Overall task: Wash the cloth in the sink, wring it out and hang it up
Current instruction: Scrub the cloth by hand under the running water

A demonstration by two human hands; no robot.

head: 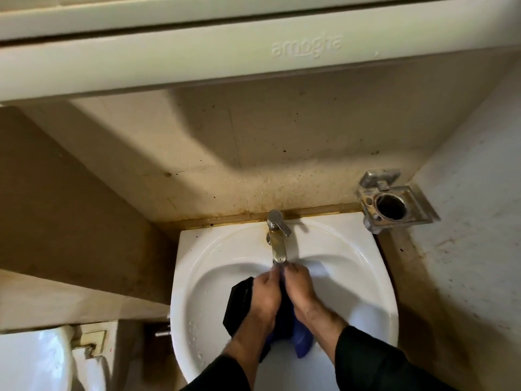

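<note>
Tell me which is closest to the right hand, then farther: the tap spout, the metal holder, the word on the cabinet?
1. Tap spout, just above the right hand.
2. Metal holder, up right by the wall.
3. Word on the cabinet, far up top.

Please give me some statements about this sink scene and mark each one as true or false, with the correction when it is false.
1. Both hands hold the cloth under the tap. True.
2. The left hand rests on the tap lever. False: it grips the cloth.
3. The cloth is dark, with a blue part. True.
4. The metal holder on the wall is left of the sink. False: it is to the right.
5. The right hand is over the basin. True.
</note>
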